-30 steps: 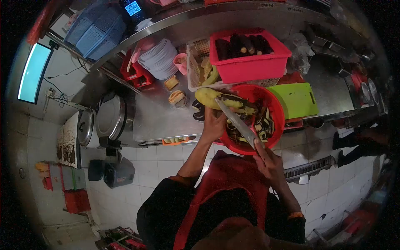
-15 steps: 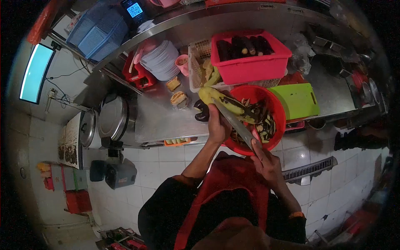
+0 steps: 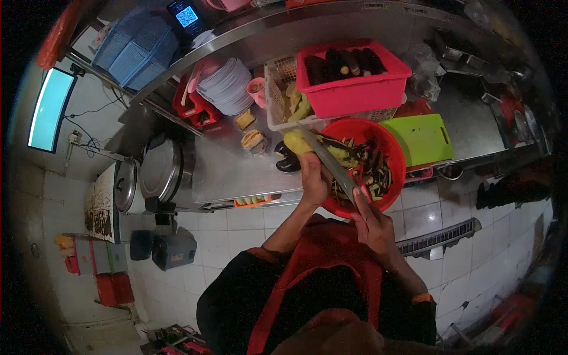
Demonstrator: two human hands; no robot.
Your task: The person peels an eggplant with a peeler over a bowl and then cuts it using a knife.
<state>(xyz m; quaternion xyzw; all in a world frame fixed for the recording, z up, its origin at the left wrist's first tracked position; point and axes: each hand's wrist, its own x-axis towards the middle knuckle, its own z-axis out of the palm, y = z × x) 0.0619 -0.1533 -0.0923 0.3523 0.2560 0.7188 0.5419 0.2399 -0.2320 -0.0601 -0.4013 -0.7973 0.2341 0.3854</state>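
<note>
- The knife [image 3: 333, 168] had been shifted over the half second before: its tip was now laid farther up toward the left end of the eggplant [image 3: 339, 155], and the left hand [image 3: 315, 179] had been brought slightly closer to the bowl [image 3: 397, 154].
- By this, a fresh stroke was judged to have been set up; the peeling was judged unfinished, since dark skin was seen beside the bared yellow flesh.
- The eggplant was held aslant, its right part over the bowl and its left end pushed out beyond the bowl's left rim.
- It was gripped from below by the left hand, just left of the bowl, with the fingers curled against it (how they were placed underneath could not be told).
- The knife's handle was clasped by the right hand [image 3: 374, 225], at the bowl's near edge; the eggplant was kept apart from that hand, beyond the blade.
- Dark and pale strips [image 3: 378, 177] were gathered inside the bowl.
</note>
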